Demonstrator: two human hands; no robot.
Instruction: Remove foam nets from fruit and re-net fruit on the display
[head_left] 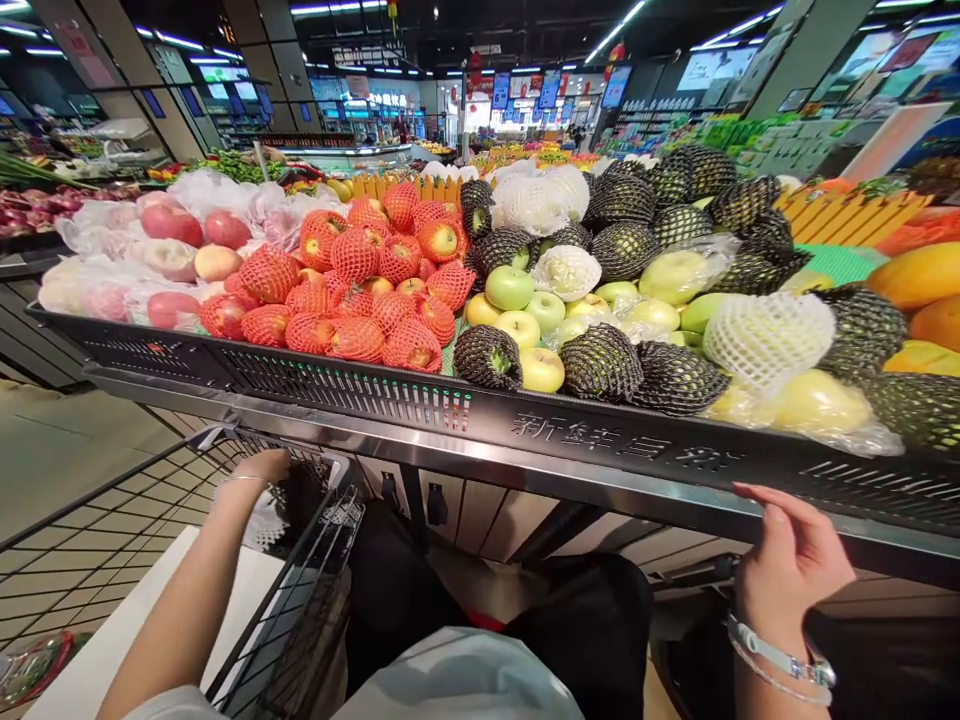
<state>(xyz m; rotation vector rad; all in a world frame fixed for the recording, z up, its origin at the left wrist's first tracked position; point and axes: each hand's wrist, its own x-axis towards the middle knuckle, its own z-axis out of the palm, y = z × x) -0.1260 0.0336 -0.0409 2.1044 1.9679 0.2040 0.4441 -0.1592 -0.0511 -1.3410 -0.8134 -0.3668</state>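
My left hand (264,466) reaches down inside the wire shopping cart (97,480). Its fingers are mostly hidden, so whether they grip anything does not show. Just below that hand is something in white foam netting (266,525), beside a dark thing I cannot make out. My right hand (796,550) hovers by the front edge of the fruit stand, loosely open, fingers stretched to the left and nothing in them. Above it on the stand lie a pale melon in a white foam net (771,340) and fruit in black netting (679,378).
The black display tray (337,385) runs across in front of me with a steel ledge (480,455) below. Red-netted apples (356,255), green apples (510,288) and bagged pink fruit (171,220) fill it. A white box (150,620) sits in the cart.
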